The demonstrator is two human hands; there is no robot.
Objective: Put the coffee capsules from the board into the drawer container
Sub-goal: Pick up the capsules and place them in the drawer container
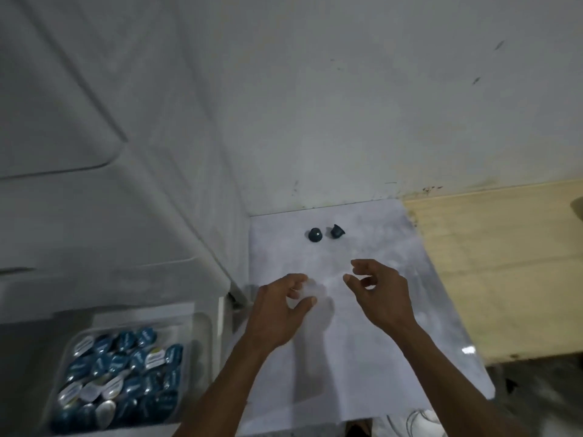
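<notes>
Hands above white board, left hand and right hand loosely apart, empty, two capsules beyond.

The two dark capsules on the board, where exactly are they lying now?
In the head view, the two capsules lie side by side near the far edge of the white board, close to the wall, beyond both open hands.

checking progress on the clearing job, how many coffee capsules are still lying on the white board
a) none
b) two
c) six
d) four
b: just two dark capsules, one beside the other, sit near the far edge of the white board, beyond both empty hands, left and right; the rest fill the drawer container at the lower left.
</notes>
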